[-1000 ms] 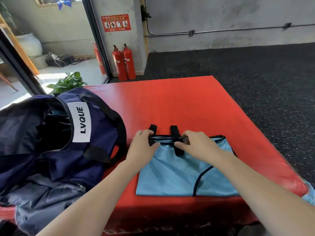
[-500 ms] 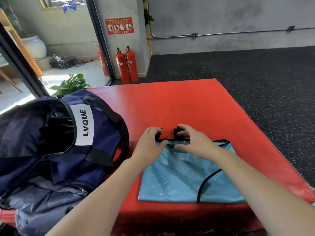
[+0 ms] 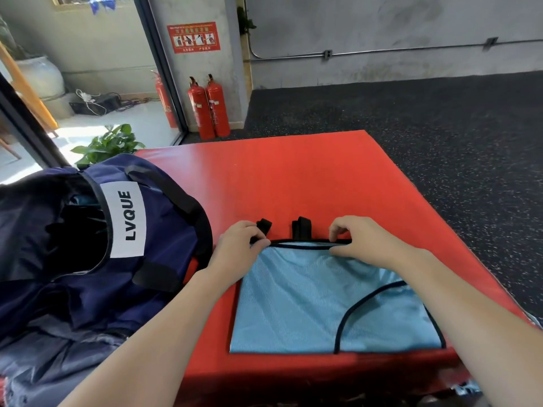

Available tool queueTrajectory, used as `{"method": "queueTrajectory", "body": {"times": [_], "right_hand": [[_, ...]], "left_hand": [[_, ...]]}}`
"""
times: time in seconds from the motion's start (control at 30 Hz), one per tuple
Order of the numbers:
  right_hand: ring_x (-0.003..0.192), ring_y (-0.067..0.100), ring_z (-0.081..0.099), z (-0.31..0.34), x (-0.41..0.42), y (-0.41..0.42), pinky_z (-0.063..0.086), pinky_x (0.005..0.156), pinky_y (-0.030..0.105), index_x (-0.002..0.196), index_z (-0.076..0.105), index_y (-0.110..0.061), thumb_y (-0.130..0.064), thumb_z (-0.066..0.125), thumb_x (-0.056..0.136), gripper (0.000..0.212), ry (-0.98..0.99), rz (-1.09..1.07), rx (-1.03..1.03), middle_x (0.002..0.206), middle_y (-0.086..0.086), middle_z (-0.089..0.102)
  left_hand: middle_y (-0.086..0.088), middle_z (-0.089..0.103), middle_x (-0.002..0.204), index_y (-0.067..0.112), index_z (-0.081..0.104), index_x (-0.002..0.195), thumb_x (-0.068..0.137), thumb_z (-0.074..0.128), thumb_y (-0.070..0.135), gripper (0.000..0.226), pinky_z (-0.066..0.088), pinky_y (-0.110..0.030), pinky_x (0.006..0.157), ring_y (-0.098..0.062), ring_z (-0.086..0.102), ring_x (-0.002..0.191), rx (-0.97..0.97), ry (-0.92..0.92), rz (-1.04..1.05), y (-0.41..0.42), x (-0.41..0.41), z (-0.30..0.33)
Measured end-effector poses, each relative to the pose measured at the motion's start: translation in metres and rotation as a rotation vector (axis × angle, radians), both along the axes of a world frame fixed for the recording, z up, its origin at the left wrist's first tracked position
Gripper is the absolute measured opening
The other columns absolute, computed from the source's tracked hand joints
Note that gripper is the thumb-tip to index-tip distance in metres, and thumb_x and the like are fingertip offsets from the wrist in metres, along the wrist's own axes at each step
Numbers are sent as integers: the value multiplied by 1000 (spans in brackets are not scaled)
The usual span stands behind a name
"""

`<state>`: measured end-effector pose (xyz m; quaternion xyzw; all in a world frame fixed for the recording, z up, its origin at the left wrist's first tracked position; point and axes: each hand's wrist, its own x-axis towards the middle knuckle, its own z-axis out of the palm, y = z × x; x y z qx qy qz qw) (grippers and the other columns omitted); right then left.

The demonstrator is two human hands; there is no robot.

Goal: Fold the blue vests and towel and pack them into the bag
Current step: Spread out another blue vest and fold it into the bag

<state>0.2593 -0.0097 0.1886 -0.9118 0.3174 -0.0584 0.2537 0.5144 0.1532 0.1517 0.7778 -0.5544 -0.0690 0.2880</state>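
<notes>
Single head-worn wide-angle view, looking forward and down from above near edge of red mat (image 3: 308,177). Close on both forearms, reaching in from bottom of frame. Faces far wall (image 3: 382,24) across dark floor (image 3: 440,118); glass door (image 3: 88,83) at left.

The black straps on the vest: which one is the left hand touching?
The left strap: the left hand pinches its base. The middle strap stands free between both hands.

blue vest (image 3: 317,301) folded flat on red mat | navy bag (image 3: 88,245) open, left
</notes>
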Motion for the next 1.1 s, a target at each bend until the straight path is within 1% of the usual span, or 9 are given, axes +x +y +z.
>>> {"method": "queueTrajectory", "body": {"times": [0.13,0.3,0.5,0.63,0.77,0.87,1.0,1.07,1.1], "right_hand": [[92,6,61,-2,-11,-5,53,86,39,80,68,-37,-44,76,83,10,76,5,-23,99,-20,64],[87,7,64,-2,-16,-6,56,82,39,84,69,-36,-37,71,90,6,17,-52,3,93,-17,68],[81,5,61,0,-23,-7,53,68,34,84,67,-36,-38,72,89,7,36,-156,-50,87,-16,66],[82,5,60,4,-32,-10,49,65,29,84,70,-35,-37,74,87,5,44,-185,-68,86,-19,66],[76,9,63,6,-47,-18,51,64,31,79,76,-37,-39,78,83,5,62,-228,-36,79,-16,68],[75,6,64,6,-59,-21,55,69,33,71,76,-42,-45,82,76,8,86,-215,12,72,-17,70],[67,9,63,12,-74,-13,52,68,33,70,77,-39,-52,84,69,15,152,-120,117,68,-11,72],[57,6,55,12,-78,-2,46,61,28,70,78,-34,-54,84,68,21,181,-79,138,66,-4,72],[54,4,52,10,-79,3,44,57,26,71,78,-32,-55,84,68,23,186,-62,147,65,-2,71]], "left_hand": [[19,59,89,37,63,73,89,69,41,18,47,-42,90,-8,55,97,1,2,9,1,2,1],[14,61,94,24,70,77,92,69,30,17,46,-39,94,-10,57,104,-1,7,29,1,-1,5],[16,46,89,27,64,78,91,71,33,16,44,-32,71,-12,51,86,11,-61,201,4,-23,13],[7,54,87,23,59,84,94,65,28,13,37,-34,65,-19,54,78,62,-129,282,-2,-37,20],[1,61,89,20,56,87,94,61,25,10,45,-39,67,-26,57,81,49,-77,319,-18,-43,19],[1,59,91,18,56,86,96,60,29,15,48,-41,74,-27,58,85,12,-29,254,-38,-52,14],[9,61,97,24,62,90,93,53,57,34,45,-42,92,-20,59,104,56,-28,86,-68,-77,3],[1,55,131,28,62,117,92,42,69,52,30,-48,110,-22,41,135,190,-107,36,-80,-97,-2],[-4,41,150,31,54,135,93,38,72,61,19,-50,116,-24,25,146,255,-132,17,-84,-108,-4]]}}
